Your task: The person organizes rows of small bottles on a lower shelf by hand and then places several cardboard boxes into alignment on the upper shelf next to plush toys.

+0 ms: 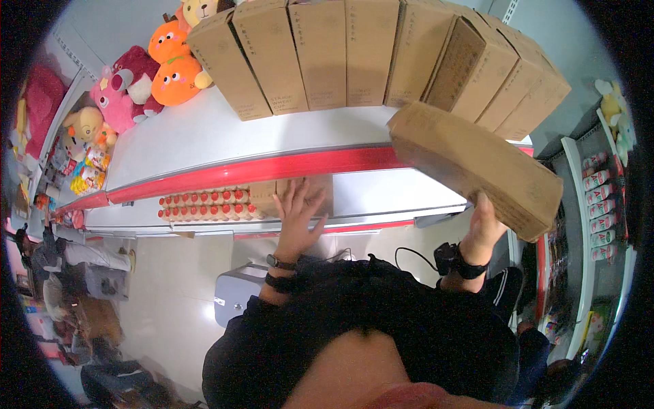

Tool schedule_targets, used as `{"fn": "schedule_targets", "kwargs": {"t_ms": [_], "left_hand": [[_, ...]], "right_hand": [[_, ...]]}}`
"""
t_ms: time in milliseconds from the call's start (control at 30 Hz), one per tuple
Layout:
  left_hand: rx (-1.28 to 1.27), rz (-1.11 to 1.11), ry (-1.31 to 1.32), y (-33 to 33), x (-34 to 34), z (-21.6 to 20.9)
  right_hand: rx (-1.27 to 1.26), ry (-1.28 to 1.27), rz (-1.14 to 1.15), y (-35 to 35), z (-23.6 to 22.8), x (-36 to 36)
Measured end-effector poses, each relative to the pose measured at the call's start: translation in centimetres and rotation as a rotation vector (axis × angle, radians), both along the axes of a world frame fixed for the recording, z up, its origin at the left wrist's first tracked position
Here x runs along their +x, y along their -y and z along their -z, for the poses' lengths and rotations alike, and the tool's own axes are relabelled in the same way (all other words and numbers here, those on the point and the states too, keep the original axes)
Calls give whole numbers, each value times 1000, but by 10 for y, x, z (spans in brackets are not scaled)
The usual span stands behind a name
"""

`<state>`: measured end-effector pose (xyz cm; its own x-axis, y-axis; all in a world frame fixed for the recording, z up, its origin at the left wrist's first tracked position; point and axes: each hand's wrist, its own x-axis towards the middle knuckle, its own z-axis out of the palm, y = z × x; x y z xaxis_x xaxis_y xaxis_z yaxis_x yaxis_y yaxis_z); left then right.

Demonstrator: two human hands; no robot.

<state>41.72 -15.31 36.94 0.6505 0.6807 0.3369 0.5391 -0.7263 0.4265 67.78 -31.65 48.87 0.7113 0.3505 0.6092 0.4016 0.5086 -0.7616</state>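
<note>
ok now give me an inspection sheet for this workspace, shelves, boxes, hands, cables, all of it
surface: white upper shelf with a red front strip; white lower shelf beneath
job's things: brown cardboard box held tilted; row of similar boxes standing on the upper shelf
clutter: plush toys left of the row; red-capped bottles on the lower shelf
hands: right hand grips the tilted box; left hand spread open by the lower shelf, contact unclear
cables: thin black cable looping near the right wrist; its far end can't be made out
surroundings: grey case on the floor, people at left, stocked shelving at right
</note>
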Motion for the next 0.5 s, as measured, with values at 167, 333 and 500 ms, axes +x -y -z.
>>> {"fn": "schedule_targets", "kwargs": {"t_ms": [167,333,500], "left_hand": [[50,-11,-24,-9,4,8],[123,-27,-17,-16,14,9],[149,-5,92,-22,16,21]], "right_hand": [[62,-148,-243,39,31,8],[-605,-42,-615,49,38,5],[-212,197,-541,19,39,-22]]}}
